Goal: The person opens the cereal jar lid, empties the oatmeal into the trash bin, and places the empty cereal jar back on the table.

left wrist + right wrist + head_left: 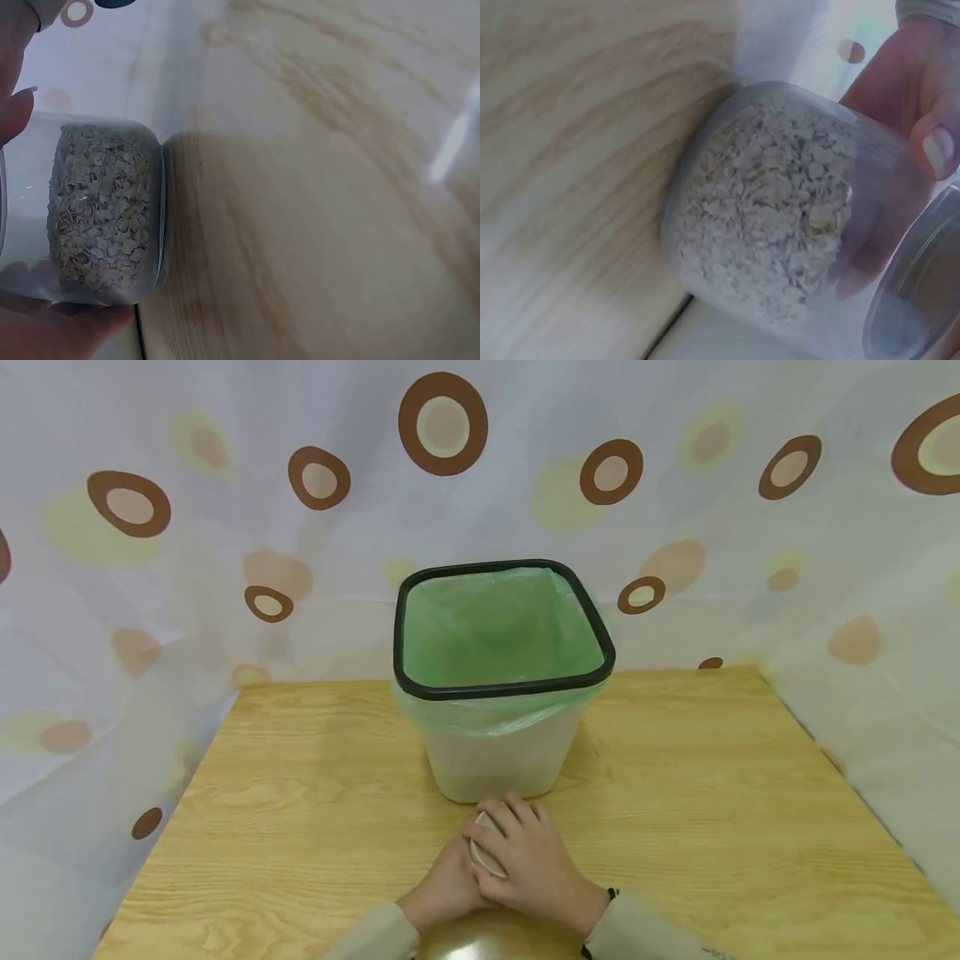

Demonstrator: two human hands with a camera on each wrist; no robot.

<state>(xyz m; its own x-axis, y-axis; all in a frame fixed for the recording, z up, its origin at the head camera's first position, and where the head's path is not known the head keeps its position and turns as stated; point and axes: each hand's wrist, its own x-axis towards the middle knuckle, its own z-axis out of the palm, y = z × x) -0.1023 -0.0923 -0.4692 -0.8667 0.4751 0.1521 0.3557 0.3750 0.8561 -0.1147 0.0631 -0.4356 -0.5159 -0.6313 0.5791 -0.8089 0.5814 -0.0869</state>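
Beige flakes (103, 210) contained in clear jar (780, 217); light, stiff, slippery wall expected, breakage possible. Best grasped around mid-body. Wall gripped by curled fingers of left hand (448, 878), top by those of right hand (534, 864). Jar stood on table (712, 777), near bin (498, 764).

Wall (517, 518) showing brown rings and soft yellow and peach blots on white, worktop (300, 777) showing yellow-tan wood grain, bin (498, 768) looking off-white, rim (510, 688) standing out black, bag (495, 635) glowing pale green, sleeves (652, 931) looking cream, jar (870, 150) looking clear, flakes (765, 217) appearing greyish beige
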